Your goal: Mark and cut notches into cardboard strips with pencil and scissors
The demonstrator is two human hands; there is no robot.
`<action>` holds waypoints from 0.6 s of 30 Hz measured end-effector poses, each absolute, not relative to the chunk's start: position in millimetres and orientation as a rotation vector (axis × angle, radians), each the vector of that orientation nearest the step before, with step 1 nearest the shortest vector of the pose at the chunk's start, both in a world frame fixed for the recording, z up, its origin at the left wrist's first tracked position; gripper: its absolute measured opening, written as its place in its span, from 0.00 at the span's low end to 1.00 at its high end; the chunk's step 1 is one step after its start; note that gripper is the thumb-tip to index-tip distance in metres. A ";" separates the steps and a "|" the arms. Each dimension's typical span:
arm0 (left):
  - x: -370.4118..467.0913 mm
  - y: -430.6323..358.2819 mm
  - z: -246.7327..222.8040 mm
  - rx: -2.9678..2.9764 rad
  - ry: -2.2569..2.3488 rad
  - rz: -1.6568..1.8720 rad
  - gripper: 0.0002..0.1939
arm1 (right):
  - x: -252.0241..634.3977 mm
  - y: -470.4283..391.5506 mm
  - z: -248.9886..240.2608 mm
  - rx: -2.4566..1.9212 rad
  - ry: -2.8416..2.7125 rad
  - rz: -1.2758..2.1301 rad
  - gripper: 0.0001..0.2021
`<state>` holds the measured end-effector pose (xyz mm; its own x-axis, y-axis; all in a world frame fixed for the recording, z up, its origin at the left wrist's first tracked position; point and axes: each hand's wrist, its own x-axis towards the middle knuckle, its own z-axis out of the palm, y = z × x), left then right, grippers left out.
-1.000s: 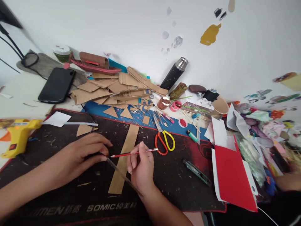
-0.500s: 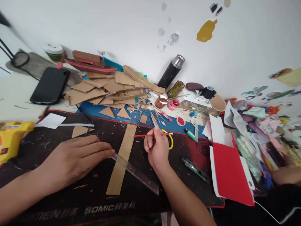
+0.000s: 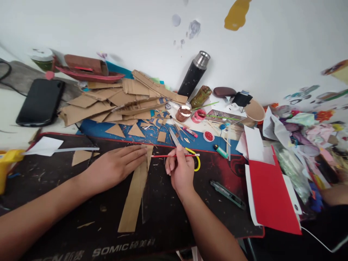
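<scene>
My left hand [image 3: 111, 166] lies over the upper part of a long cardboard strip [image 3: 130, 203], fingers together and pointing right. A clear ruler [image 3: 144, 204] runs along the strip's right edge, its upper part under my fingertips. My right hand [image 3: 181, 168] is closed round a red pencil [image 3: 160, 156], whose tip points left toward the strip. Beyond that hand lie scissors with yellow handles [image 3: 197, 163], their blades pointing up and partly hidden by the hand.
Cardboard scraps [image 3: 100, 101] pile up at the back left. A cutter [image 3: 227, 194] and red folder [image 3: 272, 195] lie right. A yellow glue gun [image 3: 8, 163] is at the left edge. Behind stand a black thermos [image 3: 193, 74] and paint pots [image 3: 183, 113]. Another person's arm shows far right.
My left hand has moved right onto the strip, and the ruler has turned from slanting across it to lying along its edge. My right hand still holds the pencil; the view has shifted slightly.
</scene>
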<state>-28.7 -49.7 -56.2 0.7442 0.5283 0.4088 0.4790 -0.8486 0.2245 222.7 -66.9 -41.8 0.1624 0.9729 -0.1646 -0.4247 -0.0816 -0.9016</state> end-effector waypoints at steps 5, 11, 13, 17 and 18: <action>-31.8 -53.1 -65.7 2.821 0.862 0.641 0.30 | 225.0 -66.4 -36.5 -1.095 -0.645 1.326 0.28; -32.6 -61.3 -80.5 2.806 0.936 0.642 0.32 | 227.6 -65.4 -32.9 -1.110 -0.631 1.365 0.28; -33.9 -62.5 -82.6 2.800 0.938 0.673 0.32 | 228.0 -65.7 -32.2 -1.118 -0.624 1.379 0.28; -37.0 -61.9 -80.4 2.803 0.917 0.680 0.32 | 227.8 -66.3 -30.2 -1.119 -0.607 1.411 0.27; -37.7 -61.6 -79.6 2.798 0.910 0.674 0.32 | 227.7 -66.6 -29.6 -1.118 -0.604 1.417 0.27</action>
<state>-37.7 -61.6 -79.6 0.7197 0.5841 0.3754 0.5293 -0.8114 0.2478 227.7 -66.6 -29.6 0.1310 0.9509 -0.2806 -0.4564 -0.1934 -0.8685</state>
